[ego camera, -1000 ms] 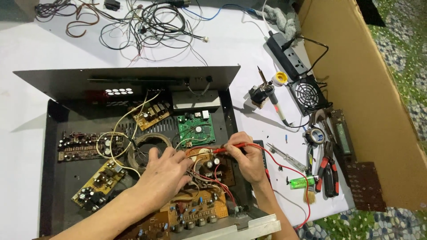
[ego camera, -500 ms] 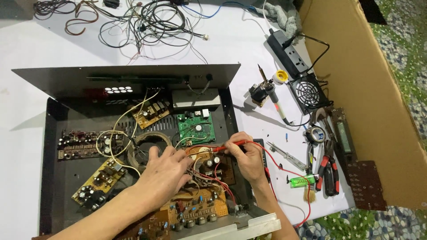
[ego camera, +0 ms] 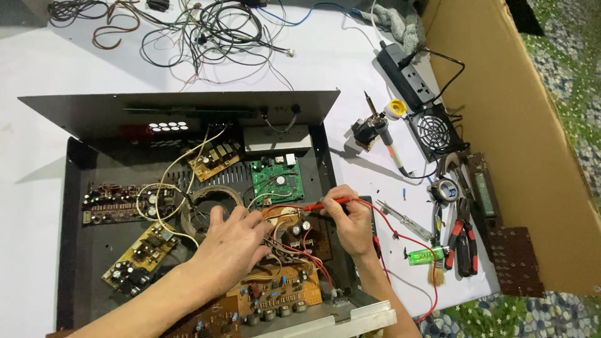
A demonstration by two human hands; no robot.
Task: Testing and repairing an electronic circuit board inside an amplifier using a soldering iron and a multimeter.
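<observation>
— Anything different from a second ago?

— Very little. Both hands have stayed over the same spot inside the open black metal amplifier chassis (ego camera: 69, 250). The red test probe (ego camera: 328, 204) has barely shifted, its tip still pointing left toward the brown circuit board with the round capacitors (ego camera: 294, 228).

— What is the right hand doing?

— The right hand (ego camera: 352, 220) is closed around the probe, thumb and fingers pinching the red shaft like a pen, the other fingers curled under. The probe's thin red lead wire (ego camera: 407, 241) loops off to the right over the white table cover (ego camera: 350, 69).

— And the left?

— The left hand (ego camera: 233, 243) lies palm down, fingers loosely bent and spread, their tips resting among the bundle of wires just beside that brown board. I cannot tell whether it pinches a wire or only presses on them.

— What lies nearby?

— A green square circuit board (ego camera: 275, 180) sits just behind the hands. To the right, outside the chassis, lie red-handled pliers (ego camera: 462, 241), a green cylindrical battery (ego camera: 426, 255) and a soldering iron on its stand (ego camera: 379, 128).
</observation>
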